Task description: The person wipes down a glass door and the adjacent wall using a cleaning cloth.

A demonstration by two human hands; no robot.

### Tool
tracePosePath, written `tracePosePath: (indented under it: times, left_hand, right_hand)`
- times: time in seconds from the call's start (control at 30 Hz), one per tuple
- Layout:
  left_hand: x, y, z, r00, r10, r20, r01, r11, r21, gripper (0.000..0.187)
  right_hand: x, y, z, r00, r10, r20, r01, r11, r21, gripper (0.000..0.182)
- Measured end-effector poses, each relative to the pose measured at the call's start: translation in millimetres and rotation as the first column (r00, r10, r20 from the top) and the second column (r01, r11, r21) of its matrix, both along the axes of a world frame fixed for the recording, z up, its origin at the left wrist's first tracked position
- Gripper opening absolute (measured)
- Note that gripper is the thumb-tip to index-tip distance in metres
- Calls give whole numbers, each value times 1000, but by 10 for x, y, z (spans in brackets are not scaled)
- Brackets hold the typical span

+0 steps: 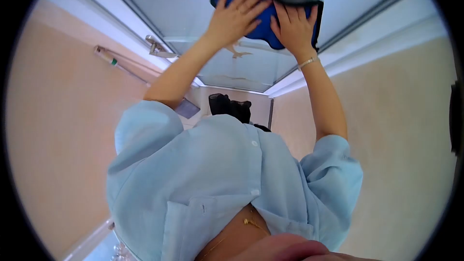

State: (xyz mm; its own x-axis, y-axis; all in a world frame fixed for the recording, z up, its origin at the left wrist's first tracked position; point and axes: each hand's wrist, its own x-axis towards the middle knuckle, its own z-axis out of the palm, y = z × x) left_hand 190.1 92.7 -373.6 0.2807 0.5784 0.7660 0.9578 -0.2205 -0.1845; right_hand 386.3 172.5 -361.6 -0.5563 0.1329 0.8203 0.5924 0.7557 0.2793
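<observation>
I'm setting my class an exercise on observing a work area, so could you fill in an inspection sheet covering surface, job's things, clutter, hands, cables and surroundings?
Surface: a pale, framed door panel; its material is hard to tell.
Job's things: a blue cloth with a dark edge, seemingly against the panel.
Clutter: a long-handled tool by the wall on the person's left.
Hands: left hand and right hand both on the cloth, fingers extended.
Cables: nothing seen.
Surroundings: a metal door handle on the left; beige walls on both sides.
</observation>
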Motion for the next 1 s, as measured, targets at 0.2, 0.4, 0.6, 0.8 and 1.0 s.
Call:
tracePosePath:
  times: [0.2, 0.4, 0.6, 0.8, 1.0]
  left_hand:
    - [-55, -173, -506, 995, 54, 87, -50, 997, -52, 59]
    - [-342, -256, -771, 987, 84, 138, -85, 996, 4, 55]
    - [-726, -527, -1097, 950, 133, 283, -130, 991, -31, 52]
    - [-830, -608, -1393, 842, 106, 529, -105, 994, -30, 51]
    - [-857, -625, -1826, 788, 140, 599, -124, 990, -68, 52]
  right_hand:
    - [-204, -96, -381, 997, -9, 80, 16, 996, -86, 45]
    - [-476, -209, -438, 993, 19, 119, -10, 998, -69, 45]
    - [-963, -448, -481, 968, 92, 233, -70, 993, -98, 46]
    - [-1381, -596, -656, 956, 86, 281, -60, 993, -99, 47]
    - [-1485, -589, -956, 919, 125, 374, -91, 990, -107, 44]
